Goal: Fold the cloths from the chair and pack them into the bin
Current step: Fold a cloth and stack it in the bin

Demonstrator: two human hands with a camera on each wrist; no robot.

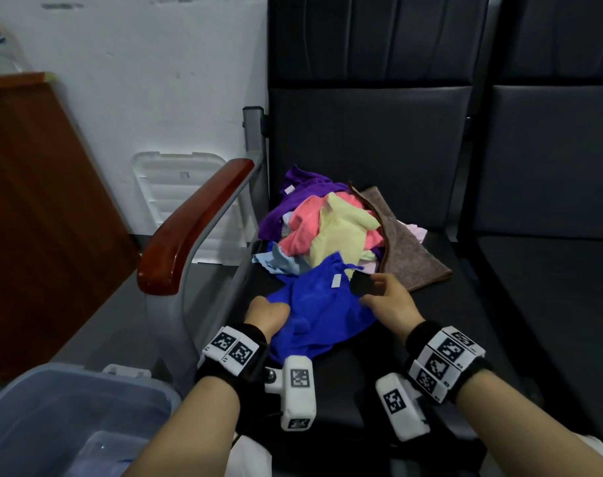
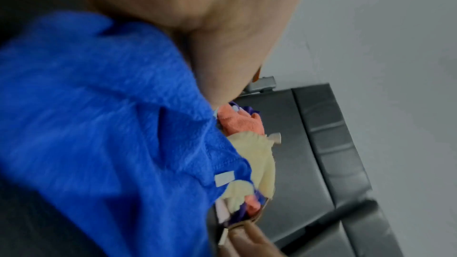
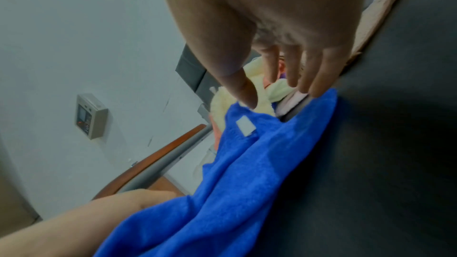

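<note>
Both hands are on the blue cloth (image 1: 322,315), which lies crumpled on the front of the dark chair seat (image 1: 441,342). On the cloth's left edge, the left hand (image 1: 267,313) has its fingers tucked into the fabric and hidden by it, so the grip appears closed on the cloth, though the fingertips cannot be seen. On the other side, the right hand (image 1: 384,299) has its fingers (image 3: 319,77) extended and loosely spread, their tips touching the cloth's far right edge, with the thumb near the cloth's white label (image 3: 245,125); it does not clearly pinch anything.

Just beyond both hands sits the pile of remaining cloths (image 1: 327,225), purple, pink, pale yellow and light blue, touching the far edge of the blue one. A brown cloth (image 1: 403,242) lies flat beyond the right hand, beside the pile. Behind and to the left of the left hand, past the wooden armrest (image 1: 193,225), stands the translucent bin (image 1: 62,404).
</note>
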